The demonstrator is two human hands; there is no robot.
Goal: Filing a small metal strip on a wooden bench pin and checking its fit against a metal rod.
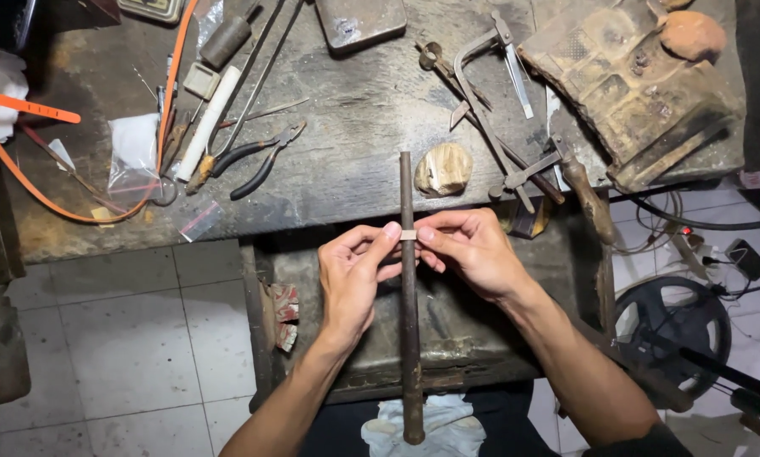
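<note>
A thin ring [408, 235] on a dark rod [408, 296] is pinched by the left hand [350, 275] and right hand [473, 250], just below the desk [354, 127] edge; open room is left beneath the fingers.

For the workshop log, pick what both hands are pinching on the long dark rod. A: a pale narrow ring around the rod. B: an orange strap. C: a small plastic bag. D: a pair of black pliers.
A: the left hand and right hand pinch a pale ring around the rod; the pliers lie apart on the bench.
</note>
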